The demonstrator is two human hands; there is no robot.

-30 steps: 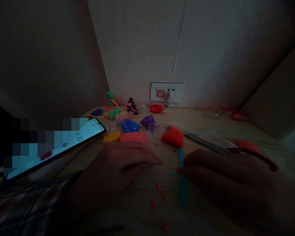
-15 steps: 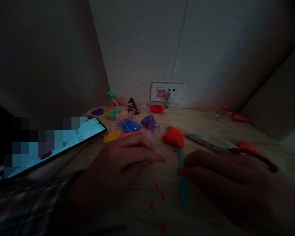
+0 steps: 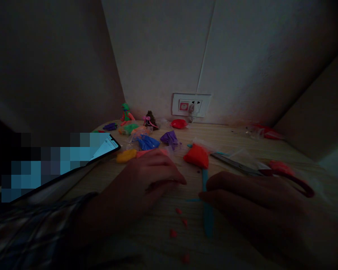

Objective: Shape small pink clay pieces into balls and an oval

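Blue slim tool (image 3: 192, 200), jutting left from right grip (image 3: 259, 206)

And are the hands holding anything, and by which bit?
The right hand seems to pinch a thin blue stick just behind its visible end; the rest is hidden. I can't tell about the left hand.

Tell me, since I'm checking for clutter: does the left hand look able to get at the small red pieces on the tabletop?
Probably yes: the small red pieces lie uncovered close to the left hand, with nothing visible in between.
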